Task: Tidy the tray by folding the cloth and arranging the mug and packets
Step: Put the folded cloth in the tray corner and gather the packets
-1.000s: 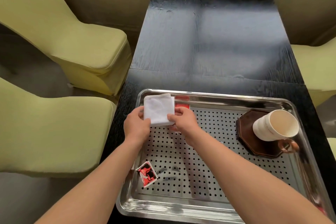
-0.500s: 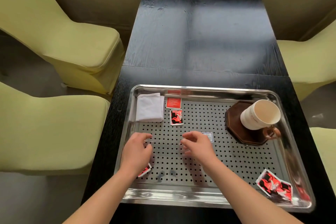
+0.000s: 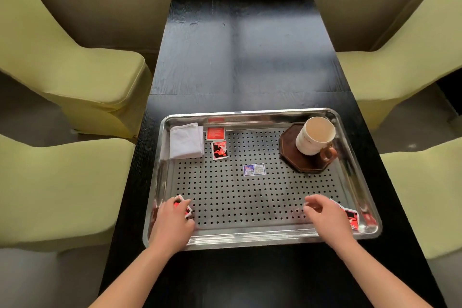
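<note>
A steel perforated tray (image 3: 250, 207) lies on the black table. The folded white cloth (image 3: 186, 141) sits in its far left corner, with two red packets (image 3: 215, 133) (image 3: 220, 150) beside it. A cream mug (image 3: 315, 135) stands on a dark octagonal coaster (image 3: 290, 157) at the far right. My left hand (image 3: 172, 220) is at the near left corner, fingers curled over a red packet (image 3: 188, 212). My right hand (image 3: 325, 215) hovers at the near right with loosely curled fingers, holding nothing, partly hiding more red packets (image 3: 351, 216).
A small blue and white label (image 3: 254, 169) is stuck to the tray's middle. Yellow-green chairs (image 3: 75, 77) (image 3: 400, 57) flank the table (image 3: 237, 57) on both sides. The tray's near rim lies close to my forearms.
Both hands left the folded cloth in the far left corner and drew back and apart. The left went onto the near left packet, the right toward the near right packets.
</note>
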`<state>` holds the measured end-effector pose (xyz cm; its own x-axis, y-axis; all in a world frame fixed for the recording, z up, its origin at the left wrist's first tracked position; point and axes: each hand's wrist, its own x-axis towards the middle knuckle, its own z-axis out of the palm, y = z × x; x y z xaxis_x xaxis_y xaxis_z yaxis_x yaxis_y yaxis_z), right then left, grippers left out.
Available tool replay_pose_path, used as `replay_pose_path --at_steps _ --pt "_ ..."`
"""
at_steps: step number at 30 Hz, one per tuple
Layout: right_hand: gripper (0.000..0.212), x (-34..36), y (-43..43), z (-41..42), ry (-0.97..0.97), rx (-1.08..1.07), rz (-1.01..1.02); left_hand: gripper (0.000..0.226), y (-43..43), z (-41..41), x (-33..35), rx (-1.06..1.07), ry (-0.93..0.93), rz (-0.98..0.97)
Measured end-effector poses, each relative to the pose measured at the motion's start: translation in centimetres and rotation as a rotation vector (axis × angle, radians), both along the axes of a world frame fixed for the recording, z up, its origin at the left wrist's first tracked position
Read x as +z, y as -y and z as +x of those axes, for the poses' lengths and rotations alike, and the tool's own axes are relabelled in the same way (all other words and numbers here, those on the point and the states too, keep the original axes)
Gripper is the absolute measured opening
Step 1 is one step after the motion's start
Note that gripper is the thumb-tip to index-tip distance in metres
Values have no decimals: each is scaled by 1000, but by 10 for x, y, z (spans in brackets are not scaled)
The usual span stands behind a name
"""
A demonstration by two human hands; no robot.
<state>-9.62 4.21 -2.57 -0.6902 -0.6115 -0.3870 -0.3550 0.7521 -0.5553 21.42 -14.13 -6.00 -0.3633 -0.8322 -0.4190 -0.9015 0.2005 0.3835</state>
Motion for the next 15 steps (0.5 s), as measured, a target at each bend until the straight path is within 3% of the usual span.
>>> replay_pose_path --at_steps 4,8,15 --pt "31 -1 -25 -29 -170 19 104 53 -3 2 -5 12 28 16" --pt "46 -6 -44 -56 -363 123 353 50 -8 4 -8 34 28 19" --pt "56 -16 -46 -52 -305 226 434 48 -21 -1 -7 22 33 44"
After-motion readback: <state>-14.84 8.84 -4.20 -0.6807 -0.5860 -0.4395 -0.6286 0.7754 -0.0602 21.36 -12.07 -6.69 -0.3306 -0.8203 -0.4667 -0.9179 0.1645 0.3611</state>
